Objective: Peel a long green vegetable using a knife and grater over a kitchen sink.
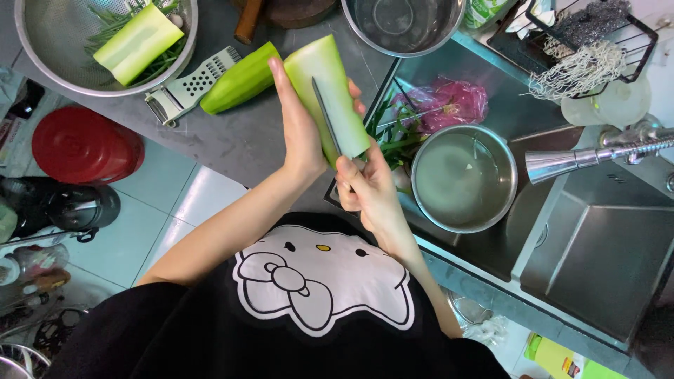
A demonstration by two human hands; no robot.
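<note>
Biggest first: steel sink (597, 253) fills the right side, smooth brushed metal w/ a chrome tap (590, 160) reaching over it. Grey matte surface (232, 140) runs along its left edge. Inside the sink, near its left wall, sits a round steel pot (463, 177) w/ cloudy water; a pink plastic bag (449, 102) and green scraps lie behind it. At the surface's far left corner, a perforated steel colander (49, 49) holds one peeled pale-green gourd piece (137, 43) on some greens. A second, darker gourd piece (242, 78) lies on the surface beside a white peeler (184, 88).

I see the left hand (298, 130) w/ fingers wrapped round the back of a cut gourd (330, 95), held upright in the air right over the surface/sink edge, not resting on anything. Right hand (368, 186) has fingers closed on a knife (326, 116); the thin dark blade lies lengthwise against the pale face of the gourd.

Risk, imo: flesh looks wet and slick, shape is a tapered cylinder, so it could twist in the grip. W/ no board under it, a slip would send the blade toward the left thumb or palm. A dropped piece would fall into the sink.
</note>
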